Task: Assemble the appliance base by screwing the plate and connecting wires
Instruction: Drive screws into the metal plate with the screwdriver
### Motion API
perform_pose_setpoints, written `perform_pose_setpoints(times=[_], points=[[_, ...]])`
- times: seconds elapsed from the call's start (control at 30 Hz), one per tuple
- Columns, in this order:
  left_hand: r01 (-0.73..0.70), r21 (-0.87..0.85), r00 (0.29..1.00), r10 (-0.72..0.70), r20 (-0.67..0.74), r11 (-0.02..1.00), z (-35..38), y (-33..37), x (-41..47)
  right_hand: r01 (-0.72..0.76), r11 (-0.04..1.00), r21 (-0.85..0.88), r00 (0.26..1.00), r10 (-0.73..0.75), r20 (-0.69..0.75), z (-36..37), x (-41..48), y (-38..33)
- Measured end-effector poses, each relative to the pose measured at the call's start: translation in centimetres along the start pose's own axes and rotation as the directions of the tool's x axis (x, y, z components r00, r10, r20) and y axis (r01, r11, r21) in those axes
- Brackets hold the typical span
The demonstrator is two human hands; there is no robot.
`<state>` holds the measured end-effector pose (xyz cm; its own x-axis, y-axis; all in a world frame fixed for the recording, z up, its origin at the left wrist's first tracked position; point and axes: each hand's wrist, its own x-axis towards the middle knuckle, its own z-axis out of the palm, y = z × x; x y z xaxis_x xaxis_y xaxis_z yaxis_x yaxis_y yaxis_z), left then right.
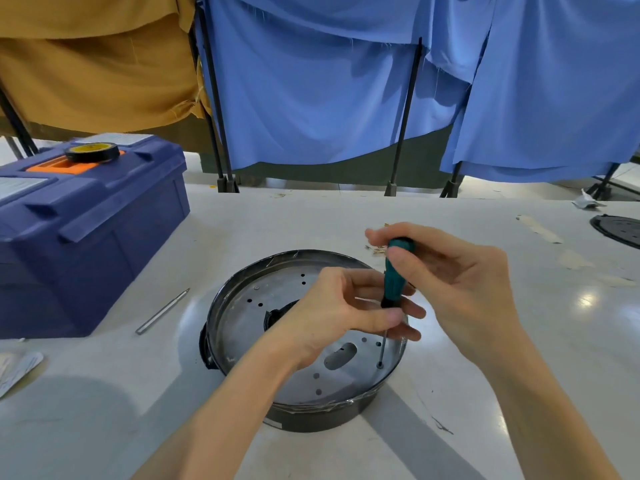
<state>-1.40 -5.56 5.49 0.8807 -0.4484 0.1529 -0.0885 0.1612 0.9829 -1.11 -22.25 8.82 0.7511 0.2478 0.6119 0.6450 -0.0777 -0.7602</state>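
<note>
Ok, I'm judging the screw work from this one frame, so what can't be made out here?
Head view only:
- screw under the screwdriver tip: too small to tell how deep it sits.
- plate middle: covered by the left hand.
- screwdriver handle: partly wrapped by the right hand.
- black disc far right: cut off by the frame edge.

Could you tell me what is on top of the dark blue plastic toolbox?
A black tape roll with yellow core rests on the orange handle; the closed lid hides whatever is inside.
</note>
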Motion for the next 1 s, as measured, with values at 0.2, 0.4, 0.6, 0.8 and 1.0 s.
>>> perform_pose_setpoints(times=[0.2,0.4,0.6,0.8,1.0], points=[[-0.001,0.013,1.000,0.002,-0.025,1.000,0.8,0.0,0.3,0.084,0.984,-0.160,0.959,-0.123,-0.255,2.0,-0.5,0.2],[0.021,0.012,1.000,-0.021,0.008,1.000,0.3,-0.1,-0.2,0.003,1.000,0.028,0.996,-0.005,0.094,-1.1,0.8,-0.5],[-0.025,0.027,0.994,0.028,-0.110,0.999,1.1,0.0,0.1,-0.045,0.990,-0.135,0.956,0.004,-0.294,1.3,0.4,0.0],[-0.007,0.011,0.997,0.008,-0.076,1.000,0.4,-0.3,0.0,-0.021,0.996,-0.090,0.994,0.012,-0.104,0.0,0.5,-0.6],[-0.022,-0.001,0.997,0.022,-0.070,1.000,0.3,-0.1,-0.2,-0.051,0.995,0.084,0.998,0.054,-0.034,0.0,0.2,-0.3]])
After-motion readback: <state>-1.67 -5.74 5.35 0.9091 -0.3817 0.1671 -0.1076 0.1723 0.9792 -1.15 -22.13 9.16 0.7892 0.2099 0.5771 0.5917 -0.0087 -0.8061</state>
